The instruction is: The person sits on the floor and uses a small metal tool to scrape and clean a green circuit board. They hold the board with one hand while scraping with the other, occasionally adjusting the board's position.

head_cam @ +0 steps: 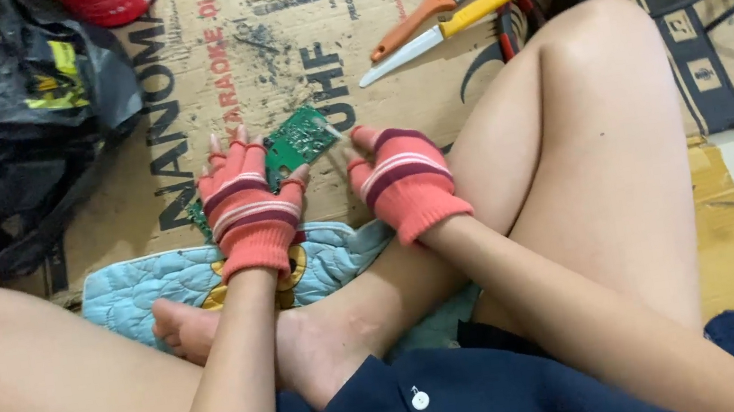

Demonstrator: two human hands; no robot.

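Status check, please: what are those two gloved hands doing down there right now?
Left hand grips green circuit board. Right hand at its edge, grip unclear. Board over cardboard. Knife and brush lie apart.

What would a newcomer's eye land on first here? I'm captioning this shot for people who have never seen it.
First come the two hands in striped coral fingerless gloves at centre: the left hand and the right hand both grip a green circuit board over flattened cardboard. Next, the yellow-handled knife and an orange-handled brush lie side by side at upper right, with a black plastic bag heaped at upper left.
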